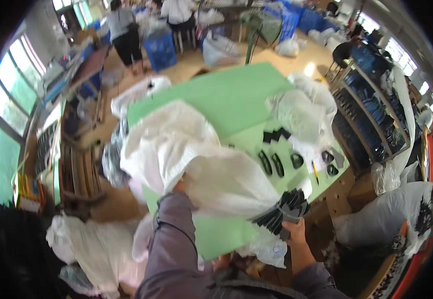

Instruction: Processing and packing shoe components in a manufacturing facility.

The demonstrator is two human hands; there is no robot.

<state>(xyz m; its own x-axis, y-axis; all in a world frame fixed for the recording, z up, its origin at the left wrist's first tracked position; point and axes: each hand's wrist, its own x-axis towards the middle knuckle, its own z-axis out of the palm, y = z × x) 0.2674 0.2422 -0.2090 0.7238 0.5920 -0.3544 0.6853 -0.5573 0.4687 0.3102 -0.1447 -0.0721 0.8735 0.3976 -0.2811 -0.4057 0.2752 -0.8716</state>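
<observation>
While the left hand (179, 187) is mostly buried in the limp, light white sack (186, 154) over the green table (226, 94), its grip unclear, the right hand (292, 230) is closed around a stiff, probably slippery bundle of black pieces (285, 209), best held mid-bundle.
</observation>
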